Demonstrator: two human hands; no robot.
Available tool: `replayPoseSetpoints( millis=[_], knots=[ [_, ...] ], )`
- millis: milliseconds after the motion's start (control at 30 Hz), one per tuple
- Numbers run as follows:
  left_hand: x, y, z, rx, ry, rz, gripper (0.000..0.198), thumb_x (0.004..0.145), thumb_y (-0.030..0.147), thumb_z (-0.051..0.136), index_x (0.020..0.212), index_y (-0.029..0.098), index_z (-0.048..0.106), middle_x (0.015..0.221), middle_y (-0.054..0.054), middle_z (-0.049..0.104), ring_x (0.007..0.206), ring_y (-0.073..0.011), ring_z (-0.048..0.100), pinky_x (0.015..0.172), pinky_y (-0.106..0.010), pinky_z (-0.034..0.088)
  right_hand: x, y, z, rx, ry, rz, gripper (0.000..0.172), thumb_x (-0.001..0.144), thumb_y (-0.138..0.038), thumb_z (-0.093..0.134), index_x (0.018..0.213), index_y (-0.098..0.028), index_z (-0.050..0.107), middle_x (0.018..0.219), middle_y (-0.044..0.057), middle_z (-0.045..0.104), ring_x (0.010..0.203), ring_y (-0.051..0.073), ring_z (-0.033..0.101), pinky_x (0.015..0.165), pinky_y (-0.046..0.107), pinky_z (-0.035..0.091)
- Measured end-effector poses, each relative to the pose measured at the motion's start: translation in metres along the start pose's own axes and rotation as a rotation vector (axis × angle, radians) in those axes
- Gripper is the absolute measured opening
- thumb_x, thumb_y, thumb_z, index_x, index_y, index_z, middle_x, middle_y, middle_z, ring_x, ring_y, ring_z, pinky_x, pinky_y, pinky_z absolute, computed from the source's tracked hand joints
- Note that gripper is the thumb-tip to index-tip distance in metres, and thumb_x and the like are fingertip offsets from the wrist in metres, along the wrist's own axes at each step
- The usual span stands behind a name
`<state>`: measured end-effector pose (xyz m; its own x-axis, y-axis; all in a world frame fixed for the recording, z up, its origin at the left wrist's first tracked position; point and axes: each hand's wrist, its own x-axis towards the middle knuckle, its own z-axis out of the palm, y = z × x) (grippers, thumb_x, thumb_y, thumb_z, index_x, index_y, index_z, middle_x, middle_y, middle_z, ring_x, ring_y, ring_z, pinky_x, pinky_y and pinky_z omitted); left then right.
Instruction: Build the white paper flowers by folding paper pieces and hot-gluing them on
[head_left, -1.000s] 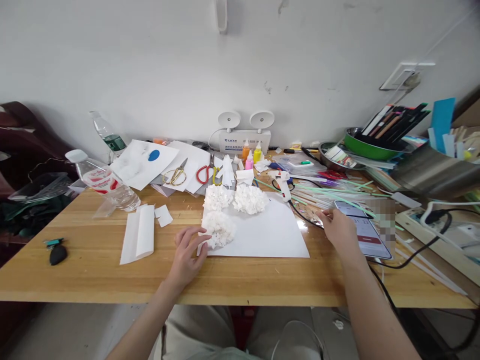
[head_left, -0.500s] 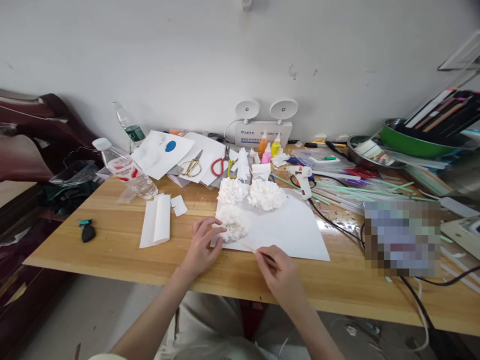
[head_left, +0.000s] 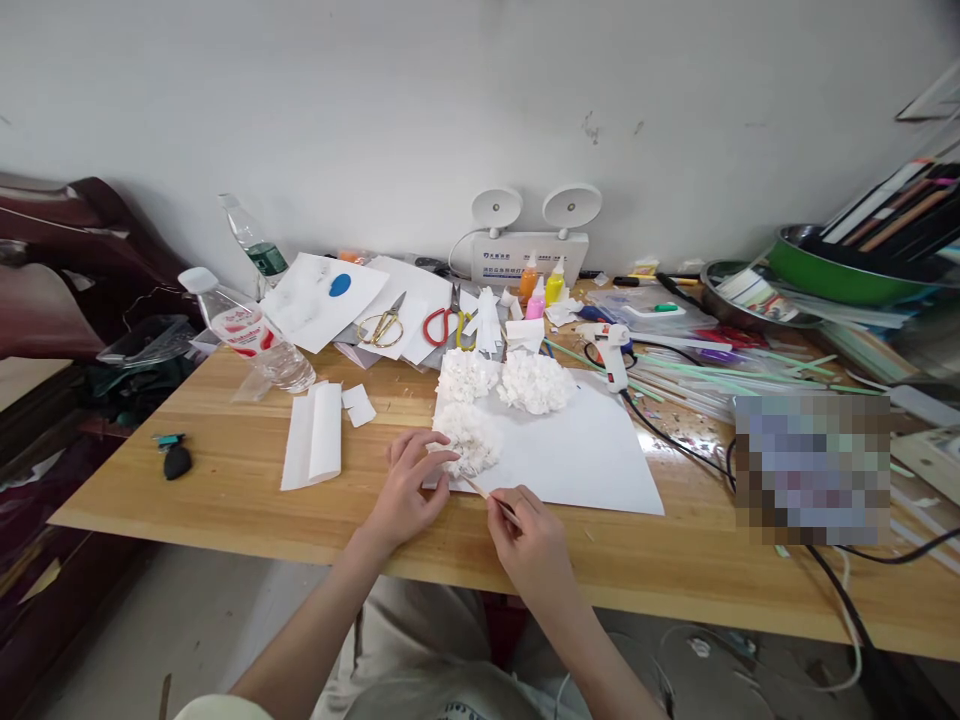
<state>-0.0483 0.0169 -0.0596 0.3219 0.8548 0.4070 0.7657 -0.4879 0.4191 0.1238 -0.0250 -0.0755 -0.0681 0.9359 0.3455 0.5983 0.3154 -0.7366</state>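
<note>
Plainly, everything hinges on a thin stick [head_left: 478,488] and the nearest of 3 white ruffled clumps [head_left: 474,440]. From where I stand, the right hand [head_left: 529,530] pinches the stick between thumb and fingers. Its long axis slants away from that hand, forward and to the left, aimed at the near edge of the clump. The tip lies at or just beside that edge; I cannot tell whether it touches.

The clump sits ahead and to the left of the right hand. The left hand [head_left: 412,485] is the nearer of the 2, at the clump's left side, fingers loosely spread and curved, with fingertips at its border and the thumb apart, gripping nothing that I can see.

Just beyond, from both hands, sit the other 2 clumps, side by side on the same white sheet [head_left: 592,450]. Ahead and to the right of the right hand, most of the sheet is bare up to the glue gun [head_left: 613,355]. Left of the left hand, a strip of open wood separates it from a folded paper [head_left: 325,430]. The table's front edge passes under both forearms.
</note>
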Motion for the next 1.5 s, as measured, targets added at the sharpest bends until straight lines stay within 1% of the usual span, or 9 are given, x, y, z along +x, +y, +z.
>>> replayPoseSetpoints(
  millis=[333, 500, 667, 767, 967, 1233, 1500],
  knots=[
    [0.0001, 0.0003, 0.0, -0.026, -0.02, -0.011, 0.024, 0.075, 0.013, 0.048, 0.095, 0.023, 0.058, 0.11, -0.005, 0.051, 0.105, -0.022, 0.04, 0.086, -0.039, 0.031, 0.0043, 0.002, 0.009, -0.032, -0.028, 0.043, 0.018, 0.084, -0.018, 0.04, 0.078, -0.016, 0.057, 0.067, 0.004, 0.055, 0.057, 0.014, 0.054, 0.054, 0.025, 0.044],
    [0.0008, 0.0003, 0.0004, -0.021, -0.035, -0.001, 0.023, 0.074, 0.014, 0.049, 0.092, 0.024, 0.059, 0.11, -0.005, 0.051, 0.106, -0.0227, 0.039, 0.086, -0.039, 0.03, 0.005, 0.001, 0.0069, 0.003, -0.041, 0.063, 0.018, 0.083, -0.018, 0.041, 0.079, -0.016, 0.058, 0.068, 0.004, 0.056, 0.06, 0.014, 0.055, 0.057, 0.025, 0.045],
    [0.0008, 0.0015, 0.0005, 0.001, -0.053, -0.015, 0.02, 0.074, 0.013, 0.049, 0.087, 0.023, 0.061, 0.111, -0.005, 0.05, 0.107, -0.0231, 0.039, 0.084, -0.038, 0.03, 0.0017, 0.0034, 0.0028, 0.034, -0.023, 0.079, 0.016, 0.083, -0.02, 0.042, 0.079, -0.016, 0.058, 0.068, 0.004, 0.056, 0.057, 0.013, 0.055, 0.054, 0.022, 0.044],
    [0.0008, 0.002, 0.0009, 0.002, -0.047, -0.018, 0.021, 0.074, 0.013, 0.05, 0.089, 0.024, 0.06, 0.112, -0.005, 0.051, 0.107, -0.0231, 0.039, 0.084, -0.038, 0.031, 0.0001, 0.0044, 0.0031, 0.046, -0.025, 0.088, 0.016, 0.082, -0.02, 0.043, 0.079, -0.016, 0.058, 0.067, 0.004, 0.055, 0.056, 0.012, 0.054, 0.054, 0.022, 0.044],
    [0.0014, 0.0007, 0.0014, -0.008, -0.05, -0.008, 0.02, 0.075, 0.017, 0.051, 0.092, 0.024, 0.06, 0.112, -0.005, 0.05, 0.107, -0.023, 0.039, 0.084, -0.038, 0.03, 0.0009, -0.0008, 0.006, 0.04, -0.014, 0.057, 0.015, 0.082, -0.018, 0.043, 0.078, -0.016, 0.058, 0.066, 0.003, 0.055, 0.055, 0.012, 0.053, 0.054, 0.022, 0.043],
    [0.0014, 0.0008, 0.0017, 0.005, -0.07, -0.005, 0.017, 0.077, 0.021, 0.051, 0.09, 0.025, 0.061, 0.113, -0.005, 0.049, 0.107, -0.0231, 0.039, 0.084, -0.038, 0.029, 0.0, 0.001, 0.0009, 0.005, 0.007, 0.07, 0.015, 0.082, -0.019, 0.044, 0.077, -0.016, 0.058, 0.066, 0.003, 0.055, 0.054, 0.012, 0.053, 0.053, 0.022, 0.043],
    [0.0017, -0.0016, 0.0041, 0.011, -0.05, -0.003, 0.015, 0.078, 0.022, 0.052, 0.089, 0.025, 0.062, 0.112, -0.005, 0.05, 0.106, -0.0225, 0.039, 0.084, -0.038, 0.03, 0.0032, -0.0001, 0.0091, 0.04, -0.005, 0.073, 0.017, 0.082, -0.018, 0.042, 0.079, -0.016, 0.058, 0.069, 0.004, 0.057, 0.058, 0.013, 0.055, 0.055, 0.022, 0.045]
  ],
)
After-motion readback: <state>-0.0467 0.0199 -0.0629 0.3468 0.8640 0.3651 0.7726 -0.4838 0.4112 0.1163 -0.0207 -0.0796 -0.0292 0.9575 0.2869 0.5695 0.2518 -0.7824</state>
